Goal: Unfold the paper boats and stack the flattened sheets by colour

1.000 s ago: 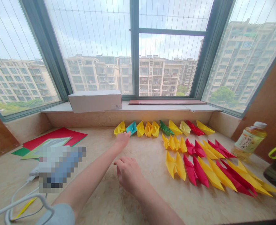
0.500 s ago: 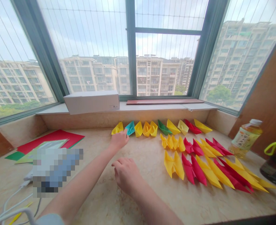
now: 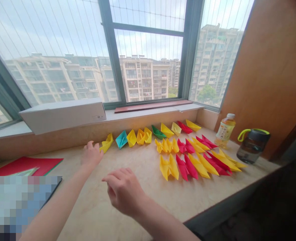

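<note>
My left hand (image 3: 92, 154) is at the left end of a yellow paper boat (image 3: 106, 143), its fingers apart and the nearest fingertips at the boat's edge. A blue paper boat (image 3: 121, 139) stands just right of that one. Farther along the back row are more yellow boats, a green boat (image 3: 159, 132) and a red boat (image 3: 184, 127). My right hand (image 3: 124, 189) is over the near part of the counter with its fingers curled in, and nothing shows in them.
Right of centre, yellow and red folded paper shapes (image 3: 187, 166) lie in two rows. A drink bottle (image 3: 225, 130) and a dark cup (image 3: 253, 146) stand at the right. Red paper sheets (image 3: 47, 164) lie at left. A white box (image 3: 65, 115) rests on the sill.
The view has swung to the right. My left hand has shifted from between the yellow and blue boats to the yellow boat's left end, and that boat now sits more tilted. My right hand stays curled.
</note>
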Tool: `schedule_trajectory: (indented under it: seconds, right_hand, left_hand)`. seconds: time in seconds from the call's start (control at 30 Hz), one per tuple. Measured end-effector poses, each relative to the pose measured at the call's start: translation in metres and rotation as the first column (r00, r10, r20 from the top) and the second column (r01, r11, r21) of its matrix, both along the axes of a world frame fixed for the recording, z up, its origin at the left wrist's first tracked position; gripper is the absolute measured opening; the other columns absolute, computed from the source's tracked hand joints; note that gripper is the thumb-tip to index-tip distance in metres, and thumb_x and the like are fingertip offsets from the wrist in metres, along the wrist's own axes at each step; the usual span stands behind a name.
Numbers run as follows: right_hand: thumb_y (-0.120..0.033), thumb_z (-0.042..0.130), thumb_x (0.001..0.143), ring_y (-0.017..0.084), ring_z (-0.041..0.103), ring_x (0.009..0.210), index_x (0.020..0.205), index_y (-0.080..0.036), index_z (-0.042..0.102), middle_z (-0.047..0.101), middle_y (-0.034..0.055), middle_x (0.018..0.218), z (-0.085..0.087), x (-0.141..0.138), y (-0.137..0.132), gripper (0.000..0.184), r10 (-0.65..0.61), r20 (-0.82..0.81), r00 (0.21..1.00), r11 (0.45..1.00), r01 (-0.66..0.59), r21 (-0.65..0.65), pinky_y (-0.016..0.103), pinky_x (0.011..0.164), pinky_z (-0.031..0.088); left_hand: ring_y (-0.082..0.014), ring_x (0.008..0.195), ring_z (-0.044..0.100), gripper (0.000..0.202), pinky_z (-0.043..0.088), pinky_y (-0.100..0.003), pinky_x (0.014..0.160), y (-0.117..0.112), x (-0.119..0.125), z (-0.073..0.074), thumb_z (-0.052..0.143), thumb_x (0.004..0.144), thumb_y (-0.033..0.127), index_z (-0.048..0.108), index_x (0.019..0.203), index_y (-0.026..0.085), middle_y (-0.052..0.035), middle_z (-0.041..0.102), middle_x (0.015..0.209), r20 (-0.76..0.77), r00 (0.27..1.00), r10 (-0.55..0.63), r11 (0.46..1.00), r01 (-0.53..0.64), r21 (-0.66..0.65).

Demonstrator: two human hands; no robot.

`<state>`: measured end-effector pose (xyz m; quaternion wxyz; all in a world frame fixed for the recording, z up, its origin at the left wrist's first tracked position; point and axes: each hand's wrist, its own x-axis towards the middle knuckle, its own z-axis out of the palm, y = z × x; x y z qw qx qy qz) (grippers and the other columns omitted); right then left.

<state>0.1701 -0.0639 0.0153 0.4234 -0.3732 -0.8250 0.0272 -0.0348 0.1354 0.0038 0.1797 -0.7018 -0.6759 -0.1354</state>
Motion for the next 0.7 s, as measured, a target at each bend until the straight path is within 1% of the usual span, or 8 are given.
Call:
schedule_trajectory:
  seconds: [0.1, 0.2, 0.23, 0.33, 0.4, 0.47, 0.6, 0.7]
  right_hand:
    - [-0.011, 0.051, 0.086, 0.018, 0.062, 0.099, 0.118, -0.023, 0.058, 0.069, 0.0035, 0.110, 0.011, 0.050, -0.031, 0.035, -0.001, -0.130, 0.991, 0.988, 0.021, 0.150, 0.035, 0.089, 0.048]
    - [-0.007, 0.048, 0.088, 0.021, 0.061, 0.106, 0.120, -0.023, 0.056, 0.066, 0.0070, 0.113, 0.003, 0.135, -0.054, 0.037, -0.221, -0.351, 0.910, 0.901, 0.328, 0.284, 0.039, 0.092, 0.049]
    - [-0.009, 0.049, 0.089, 0.022, 0.061, 0.107, 0.119, -0.024, 0.057, 0.065, 0.0077, 0.113, -0.003, 0.170, -0.059, 0.034, -0.344, -0.438, 0.831, 0.822, 0.492, 0.288, 0.041, 0.092, 0.049]
    - [-0.026, 0.055, 0.089, 0.027, 0.059, 0.107, 0.126, -0.018, 0.054, 0.060, 0.0134, 0.118, -0.021, 0.280, -0.064, 0.038, -0.693, -0.584, 0.423, 0.434, 0.891, 0.130, 0.048, 0.093, 0.048]
    - [-0.037, 0.058, 0.086, 0.032, 0.053, 0.115, 0.135, -0.011, 0.047, 0.053, 0.0205, 0.127, -0.034, 0.345, -0.065, 0.056, -0.789, -0.570, 0.230, 0.237, 0.969, 0.064, 0.052, 0.096, 0.045]
    - [-0.046, 0.065, 0.080, 0.039, 0.041, 0.130, 0.143, -0.006, 0.036, 0.046, 0.0264, 0.136, -0.046, 0.396, -0.066, 0.079, -0.854, -0.508, 0.112, 0.130, 0.991, 0.000, 0.058, 0.105, 0.035]
    - [-0.062, 0.070, 0.067, 0.044, 0.029, 0.139, 0.147, 0.000, 0.025, 0.032, 0.0324, 0.148, -0.068, 0.453, -0.061, 0.111, -0.927, -0.375, 0.016, 0.123, 0.957, -0.263, 0.055, 0.111, 0.028]
    - [-0.068, 0.069, 0.062, 0.042, 0.033, 0.138, 0.148, 0.001, 0.022, 0.030, 0.0333, 0.150, -0.077, 0.473, -0.051, 0.119, -0.944, -0.328, 0.027, 0.149, 0.924, -0.353, 0.049, 0.110, 0.031]
  left_hand:
    - [-0.0360, 0.121, 0.050, 0.042, 0.044, -0.043, 0.094, 0.004, -0.006, -0.002, 0.043, 0.092, 0.027, 0.049, 0.129, 0.007, -0.0244, 0.039, 0.142, 0.046, 0.999, 0.012, 0.998, -0.008, -0.069]
    - [-0.0305, 0.116, 0.056, 0.036, 0.048, -0.038, 0.090, 0.014, -0.008, -0.010, 0.036, 0.094, 0.021, 0.051, 0.124, 0.008, -0.0230, 0.040, 0.143, 0.132, 0.991, 0.020, 0.989, 0.000, -0.147]
    - [-0.0297, 0.114, 0.057, 0.033, 0.048, -0.038, 0.089, 0.017, -0.008, -0.013, 0.034, 0.094, 0.018, 0.053, 0.119, 0.007, -0.0236, 0.039, 0.143, 0.142, 0.990, 0.016, 0.987, 0.007, -0.158]
    - [-0.0280, 0.108, 0.060, 0.030, 0.049, -0.036, 0.088, 0.025, -0.001, -0.020, 0.032, 0.095, 0.016, 0.056, 0.107, 0.005, -0.0227, 0.041, 0.141, 0.149, 0.988, -0.034, 0.985, 0.058, -0.164]
    - [-0.0267, 0.104, 0.061, 0.031, 0.049, -0.034, 0.086, 0.026, 0.006, -0.020, 0.030, 0.096, 0.019, 0.056, 0.106, 0.006, -0.0185, 0.045, 0.137, 0.144, 0.986, -0.085, 0.985, 0.105, -0.135]
    - [-0.0259, 0.102, 0.060, 0.032, 0.049, -0.033, 0.085, 0.026, 0.013, -0.018, 0.029, 0.097, 0.021, 0.056, 0.104, 0.007, -0.0138, 0.050, 0.130, 0.134, 0.983, -0.123, 0.985, 0.138, -0.105]
    - [-0.0271, 0.104, 0.059, 0.031, 0.048, -0.034, 0.087, 0.026, 0.025, -0.011, 0.032, 0.096, 0.021, 0.059, 0.098, 0.006, -0.0129, 0.054, 0.122, 0.131, 0.983, -0.131, 0.982, 0.146, -0.115]
    - [-0.0275, 0.103, 0.061, 0.030, 0.048, -0.035, 0.087, 0.023, 0.030, -0.007, 0.036, 0.095, 0.022, 0.061, 0.100, 0.007, -0.0161, 0.054, 0.124, 0.132, 0.985, -0.111, 0.982, 0.129, -0.141]
